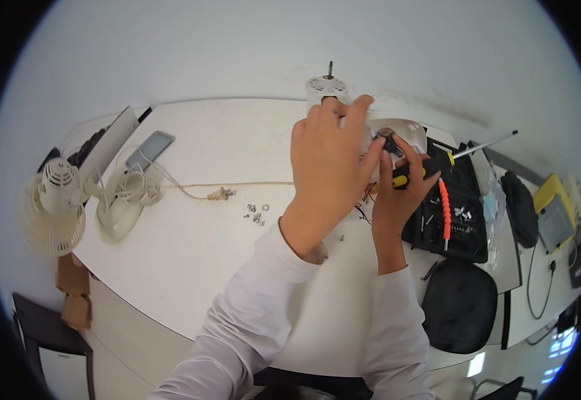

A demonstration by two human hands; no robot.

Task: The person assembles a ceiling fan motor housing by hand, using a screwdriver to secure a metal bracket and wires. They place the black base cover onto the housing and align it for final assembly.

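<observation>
A white fan motor housing (317, 90) with a metal shaft stands upright near the wall. My left hand (324, 157) is closed round it from the front, and its thumb reaches toward a small black part (388, 144). My right hand (397, 197) pinches that black part between thumb and fingertip. Across the same hand lies a screwdriver (437, 165) with a black and yellow handle, its shank pointing to the upper right. Thin coloured wires (368, 193) hang between the hands. The left hand hides much of the housing.
Loose screws (257, 217) and a plug (221, 194) lie on the white table (190, 267). At left are a fan (57, 207) and a phone (150, 148). A black toolbox (477, 247) with an orange flexible shaft (444, 207) lies at right, near a black pad (460, 307).
</observation>
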